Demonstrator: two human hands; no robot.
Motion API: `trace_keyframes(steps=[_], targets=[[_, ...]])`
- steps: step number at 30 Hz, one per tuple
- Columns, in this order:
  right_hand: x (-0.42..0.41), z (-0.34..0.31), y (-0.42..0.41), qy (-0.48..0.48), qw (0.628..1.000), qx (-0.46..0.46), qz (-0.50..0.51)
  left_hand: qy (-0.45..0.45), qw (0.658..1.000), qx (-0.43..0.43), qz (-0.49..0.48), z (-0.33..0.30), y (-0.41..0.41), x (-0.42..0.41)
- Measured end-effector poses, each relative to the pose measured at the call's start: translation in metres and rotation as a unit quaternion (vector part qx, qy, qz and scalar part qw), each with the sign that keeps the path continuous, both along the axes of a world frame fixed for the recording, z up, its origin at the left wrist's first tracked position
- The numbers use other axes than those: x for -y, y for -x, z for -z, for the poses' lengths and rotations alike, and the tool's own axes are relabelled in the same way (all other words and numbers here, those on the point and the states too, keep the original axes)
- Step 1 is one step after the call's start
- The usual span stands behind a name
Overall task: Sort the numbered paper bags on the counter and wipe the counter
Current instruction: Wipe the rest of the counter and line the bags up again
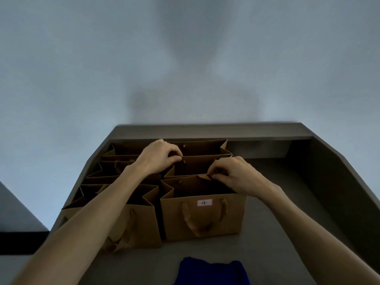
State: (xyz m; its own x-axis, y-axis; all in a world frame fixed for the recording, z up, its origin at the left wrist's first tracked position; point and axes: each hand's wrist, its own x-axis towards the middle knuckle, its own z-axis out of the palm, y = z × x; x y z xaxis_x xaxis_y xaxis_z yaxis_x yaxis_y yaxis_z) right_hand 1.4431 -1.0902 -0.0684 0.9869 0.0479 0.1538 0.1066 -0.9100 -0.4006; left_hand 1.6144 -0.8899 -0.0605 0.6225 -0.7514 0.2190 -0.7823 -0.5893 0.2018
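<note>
**Both hands at the rims of the paper bags, cloth lying near the front edge**

Far left: a dark ledge (22, 242) below a pale wall, apart from the counter (287, 212). The counter is grey-brown, with a raised back and right wall.

Left column of brown paper bags (115, 182) stands open-topped in a row running from the near edge toward the back wall, packed touching one another. The nearest of them (141, 227) has rope handles hanging down its front; its label is hidden by the left forearm crossing over it.

Left hand (158, 157) reaches over this column to the back. Fingers curled, thumb and fingertips pinching the top rim of a rear bag (205, 149) in the right column.

Right column: the front bag (205, 219) stands upright, touching the left column's front bag at its side. White label with a red border, handwritten "4" (204, 202), between two rope handles. Behind it a middle bag (197, 166), then the rear one.

Right hand (236, 175) sits at the far rim of the bag marked 4, fingers curled, pinching the paper edge or a handle there; cannot tell which.

Bottom centre: a dark blue cloth (211, 272) lies flat on the counter, in front of the bags, apart from them, untouched
</note>
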Motion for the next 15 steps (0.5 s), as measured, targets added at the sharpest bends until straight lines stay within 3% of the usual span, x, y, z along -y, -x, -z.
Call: trace_keyframes(steps=[5,10,15], targets=[[0.001,0.004,0.02,-0.021,0.996,0.087,0.0,0.107,0.994,0.008,0.027,-0.004,0.031,-0.01],[-0.012,0.012,0.067,-0.096,0.967,0.234,0.009,0.284,0.956,0.018,0.067,0.004,0.095,-0.046],[-0.028,0.053,0.125,-0.14,0.968,0.207,-0.01,0.334,0.935,-0.058,0.105,0.05,0.17,-0.083]])
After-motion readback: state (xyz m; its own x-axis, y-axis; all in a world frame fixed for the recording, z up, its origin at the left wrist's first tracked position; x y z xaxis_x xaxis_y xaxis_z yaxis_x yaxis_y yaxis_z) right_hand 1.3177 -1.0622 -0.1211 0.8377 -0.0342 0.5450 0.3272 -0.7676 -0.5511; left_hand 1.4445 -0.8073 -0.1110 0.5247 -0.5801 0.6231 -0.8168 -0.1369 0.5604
